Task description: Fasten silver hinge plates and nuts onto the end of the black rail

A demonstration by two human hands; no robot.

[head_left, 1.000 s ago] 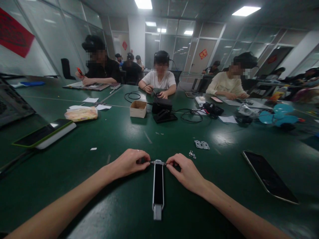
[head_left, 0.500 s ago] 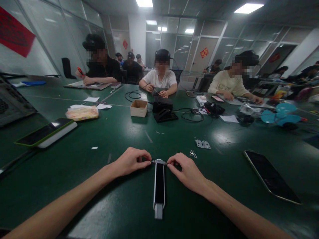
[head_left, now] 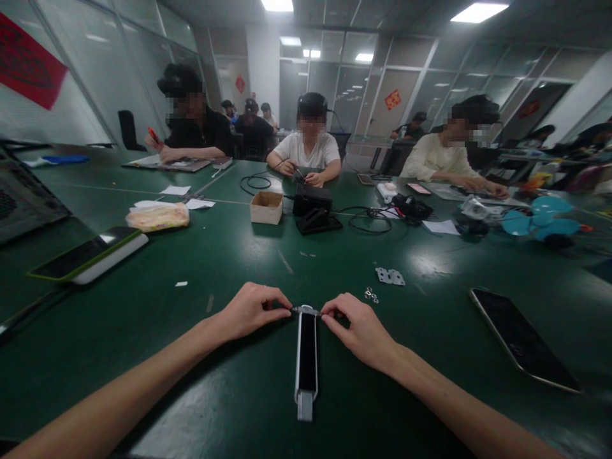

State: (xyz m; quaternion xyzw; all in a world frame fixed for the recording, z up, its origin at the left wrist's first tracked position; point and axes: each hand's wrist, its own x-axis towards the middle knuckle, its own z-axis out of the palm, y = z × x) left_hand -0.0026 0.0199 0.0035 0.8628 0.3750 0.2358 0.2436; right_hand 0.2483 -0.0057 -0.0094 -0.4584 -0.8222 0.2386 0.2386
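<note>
A long narrow device with a black top and silver-white edges [head_left: 306,354] lies flat on the green table, its grey block end toward me. Across its far end, a small metal piece sticks out on each side. My left hand [head_left: 251,310] pinches the left metal piece [head_left: 295,310] between thumb and forefinger. On the other side, my right hand [head_left: 351,326] pinches the right metal piece [head_left: 319,313] the same way; the fingertips hide most of it. Beyond my right hand lie several small metal nuts or rings [head_left: 371,295] and flat silver plates [head_left: 390,276].
A phone [head_left: 521,338] lies at the right, and a green-edged one [head_left: 86,255] leans at the left. Farther back stand a cardboard box [head_left: 266,209], a black device [head_left: 312,203] with cables, and a wrapped packet [head_left: 157,217]. People sit across the table.
My hands and the device keep nearly the same place, with only a slight shift of the view. The hands of the person at the far right have moved.
</note>
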